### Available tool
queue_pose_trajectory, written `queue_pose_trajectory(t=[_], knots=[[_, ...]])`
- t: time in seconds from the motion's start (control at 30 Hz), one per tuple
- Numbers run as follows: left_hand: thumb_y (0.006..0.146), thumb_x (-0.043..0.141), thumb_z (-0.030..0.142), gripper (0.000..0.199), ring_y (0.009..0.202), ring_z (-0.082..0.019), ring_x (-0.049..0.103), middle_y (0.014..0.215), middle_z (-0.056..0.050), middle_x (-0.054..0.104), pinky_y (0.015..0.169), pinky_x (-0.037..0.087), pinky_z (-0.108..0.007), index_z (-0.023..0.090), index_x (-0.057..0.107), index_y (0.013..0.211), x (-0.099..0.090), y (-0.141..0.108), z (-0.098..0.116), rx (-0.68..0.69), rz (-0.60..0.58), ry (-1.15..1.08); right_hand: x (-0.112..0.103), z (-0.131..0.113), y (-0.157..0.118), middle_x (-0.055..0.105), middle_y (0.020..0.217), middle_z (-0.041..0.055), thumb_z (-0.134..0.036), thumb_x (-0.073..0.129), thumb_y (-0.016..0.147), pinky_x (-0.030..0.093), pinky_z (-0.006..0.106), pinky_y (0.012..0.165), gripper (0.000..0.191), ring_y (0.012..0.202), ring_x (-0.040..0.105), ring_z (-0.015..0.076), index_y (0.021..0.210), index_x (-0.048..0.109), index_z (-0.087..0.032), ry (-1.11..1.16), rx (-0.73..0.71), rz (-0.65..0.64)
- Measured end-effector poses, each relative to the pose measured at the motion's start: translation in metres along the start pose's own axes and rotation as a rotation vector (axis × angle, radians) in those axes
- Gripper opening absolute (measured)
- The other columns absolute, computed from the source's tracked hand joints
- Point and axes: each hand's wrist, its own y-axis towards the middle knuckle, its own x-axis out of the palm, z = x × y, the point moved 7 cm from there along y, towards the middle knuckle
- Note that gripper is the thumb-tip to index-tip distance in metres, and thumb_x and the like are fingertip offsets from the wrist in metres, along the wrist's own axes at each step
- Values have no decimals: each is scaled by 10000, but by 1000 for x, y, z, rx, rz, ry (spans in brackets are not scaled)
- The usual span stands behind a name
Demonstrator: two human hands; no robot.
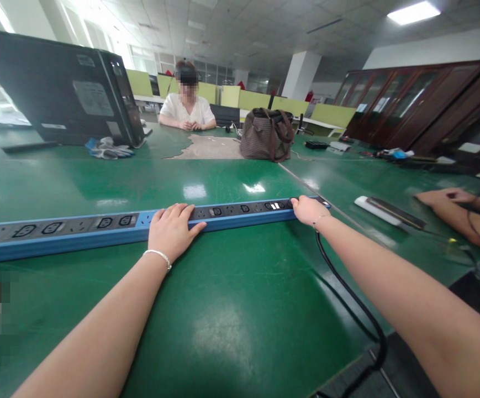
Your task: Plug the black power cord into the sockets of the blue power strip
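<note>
One long, blue, metal-looking bar with black sockets [223,223] lies across the middle of the frame. The left hand [171,229] lies on it, fingers open; the right hand [309,211] curls at its right end, above a thick black cord [383,344], its grip too hidden to tell. This looks like plugging; next calls for steady holding and a straight push

Left hand [170,231] palm-down, right hand [309,210] curled

Office, yellow-green desk partitions [254,100], wooden cabinets [407,102]
</note>
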Motion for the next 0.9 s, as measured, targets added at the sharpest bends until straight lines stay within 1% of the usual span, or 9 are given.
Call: queue_pose_trajectory(t=[0.13, 0.27, 0.43, 0.53, 0.7, 0.9], knots=[[883, 381, 574, 553, 1203, -267, 500, 1291, -108, 583, 1013, 326, -432, 198, 543, 1256, -1, -1, 1, 4, 10, -1, -3, -2, -4, 631, 1134, 235, -440, 231, 951, 437, 405, 904, 545, 1069, 611, 301, 1145, 596, -85, -28, -2, -8], [883, 376, 574, 557, 1204, -265, 499, 1291, -108, 583, 1013, 324, -428, 196, 544, 1256, -1, 0, 1, -3, 1, -2, -10, -7, -5, 581, 1207, 265, -411, 242, 958, 407, 400, 949, 552, 1134, 571, 307, 1152, 607, -45, -131, -43, 66], [878, 373, 577, 563, 1210, -269, 492, 1298, -106, 579, 1017, 317, -428, 203, 543, 1263, -2, 0, 1, -10, -8, -15, -10, -7, -5, 635, 1126, 248, -417, 250, 958, 442, 361, 892, 549, 1054, 622, 277, 1130, 619, -49, -111, -53, 16], [878, 369, 581, 572, 1201, -272, 498, 1293, -109, 580, 1007, 323, -429, 196, 543, 1264, -2, 0, 1, -3, -2, -22, -13, -8, -6, 641, 1116, 255, -416, 258, 957, 441, 353, 894, 550, 1062, 621, 275, 1108, 633, -43, -131, -69, 11], [883, 361, 583, 558, 1205, -269, 497, 1291, -97, 583, 1013, 317, -415, 217, 538, 1266, -1, -1, 0, -5, 2, -18, -14, -9, -6, 644, 1118, 255, -393, 243, 959, 450, 370, 883, 552, 1057, 626, 294, 1085, 648, -40, -144, -96, -1], [884, 367, 575, 572, 1195, -283, 503, 1285, -112, 583, 1003, 328, -434, 185, 545, 1262, -2, -1, 1, 6, 0, -24, -14, -9, -8, 642, 1129, 261, -424, 263, 964, 429, 337, 924, 562, 1086, 618, 268, 1085, 652, -38, -149, -93, 23]])
